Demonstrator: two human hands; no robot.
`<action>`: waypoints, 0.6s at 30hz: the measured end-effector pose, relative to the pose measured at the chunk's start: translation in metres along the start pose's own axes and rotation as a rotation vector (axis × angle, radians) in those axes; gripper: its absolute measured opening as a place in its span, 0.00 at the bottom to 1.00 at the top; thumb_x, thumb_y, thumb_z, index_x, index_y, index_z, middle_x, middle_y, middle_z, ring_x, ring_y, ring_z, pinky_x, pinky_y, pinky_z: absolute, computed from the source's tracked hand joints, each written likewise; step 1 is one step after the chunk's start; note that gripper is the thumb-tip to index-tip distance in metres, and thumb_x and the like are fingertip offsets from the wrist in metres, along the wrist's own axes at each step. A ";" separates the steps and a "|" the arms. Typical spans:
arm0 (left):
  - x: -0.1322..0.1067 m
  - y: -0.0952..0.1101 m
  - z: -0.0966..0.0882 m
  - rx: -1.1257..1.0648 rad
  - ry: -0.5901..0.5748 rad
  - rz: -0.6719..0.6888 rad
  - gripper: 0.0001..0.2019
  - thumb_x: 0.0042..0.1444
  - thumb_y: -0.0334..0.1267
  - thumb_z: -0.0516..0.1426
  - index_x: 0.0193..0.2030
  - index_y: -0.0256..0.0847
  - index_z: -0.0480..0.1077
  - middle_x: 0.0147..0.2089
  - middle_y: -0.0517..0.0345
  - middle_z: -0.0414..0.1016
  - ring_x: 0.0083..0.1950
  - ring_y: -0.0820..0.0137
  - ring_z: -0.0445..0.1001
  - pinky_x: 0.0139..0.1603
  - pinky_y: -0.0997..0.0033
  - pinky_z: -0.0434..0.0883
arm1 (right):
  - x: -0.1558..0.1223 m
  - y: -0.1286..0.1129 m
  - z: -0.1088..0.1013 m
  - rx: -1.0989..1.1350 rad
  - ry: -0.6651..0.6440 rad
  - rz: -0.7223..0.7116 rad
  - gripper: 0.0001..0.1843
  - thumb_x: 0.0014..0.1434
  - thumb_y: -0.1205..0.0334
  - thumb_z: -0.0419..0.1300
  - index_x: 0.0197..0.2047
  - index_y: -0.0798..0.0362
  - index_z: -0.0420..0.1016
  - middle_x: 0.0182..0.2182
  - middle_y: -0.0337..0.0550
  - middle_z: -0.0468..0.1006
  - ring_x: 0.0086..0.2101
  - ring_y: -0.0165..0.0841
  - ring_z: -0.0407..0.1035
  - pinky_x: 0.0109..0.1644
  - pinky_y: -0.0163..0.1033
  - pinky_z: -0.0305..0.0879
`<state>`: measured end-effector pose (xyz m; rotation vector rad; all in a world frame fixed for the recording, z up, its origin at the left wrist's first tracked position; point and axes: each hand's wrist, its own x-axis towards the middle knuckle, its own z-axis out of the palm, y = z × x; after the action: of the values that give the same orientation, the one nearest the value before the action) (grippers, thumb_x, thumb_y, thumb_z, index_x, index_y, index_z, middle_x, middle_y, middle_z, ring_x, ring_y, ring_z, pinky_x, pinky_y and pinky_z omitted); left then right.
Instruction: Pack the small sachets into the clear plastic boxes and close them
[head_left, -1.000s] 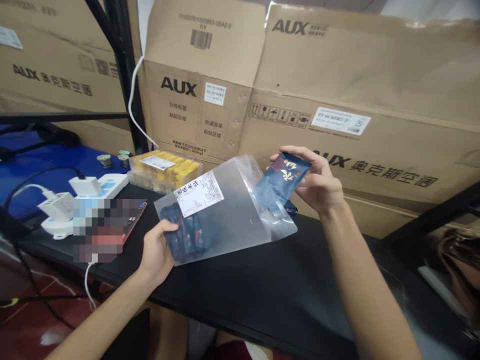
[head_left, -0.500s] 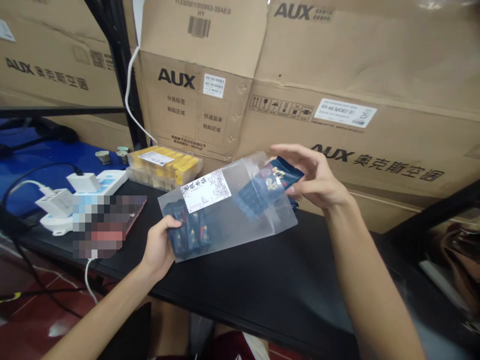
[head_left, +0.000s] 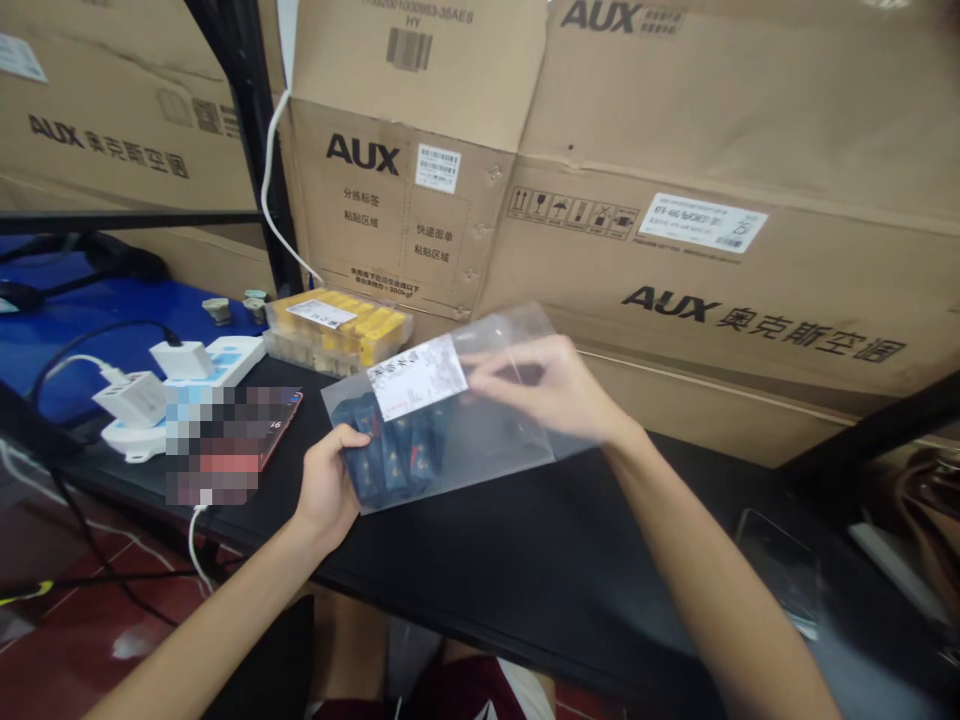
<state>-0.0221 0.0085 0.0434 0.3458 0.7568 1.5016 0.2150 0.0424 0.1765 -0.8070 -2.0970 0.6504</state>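
Observation:
A clear, frosted plastic bag (head_left: 495,430) with a white printed label (head_left: 420,378) lies tilted across the middle of the view. Several dark blue packets (head_left: 394,455) stand side by side at its left end. My left hand (head_left: 330,480) is closed round that lower left corner, thumb on top, pressing the bag and packets. My right hand (head_left: 547,385) reaches through the bag's right end, seen through the film. Its thumb and fingers come together at the label's right edge, and the label hides whether they pinch a packet.
A clear box of yellow packs (head_left: 337,330) stands behind the bag. At left are a white power strip (head_left: 225,365) with plugs and a phone (head_left: 274,430) on a cable. A transparent flat case (head_left: 780,570) lies on the black table (head_left: 525,540). Large cartons (head_left: 675,150) rise behind.
My right hand has moved left into the bag, carrying in the blue packet it held at the opening. More packets now show at the left end. My left hand keeps its hold.

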 end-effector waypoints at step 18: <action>0.004 0.007 0.000 -0.116 0.086 0.095 0.20 0.44 0.35 0.59 0.46 0.43 0.79 0.37 0.57 0.83 0.40 0.56 0.84 0.43 0.58 0.82 | -0.005 0.160 0.019 -0.539 -0.093 0.289 0.11 0.55 0.62 0.74 0.28 0.51 0.76 0.35 0.49 0.84 0.43 0.49 0.79 0.56 0.58 0.74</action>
<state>-0.0279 0.0127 0.0466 0.2338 0.7257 1.6509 0.2541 0.1421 0.0562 -1.4206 -2.2941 0.2643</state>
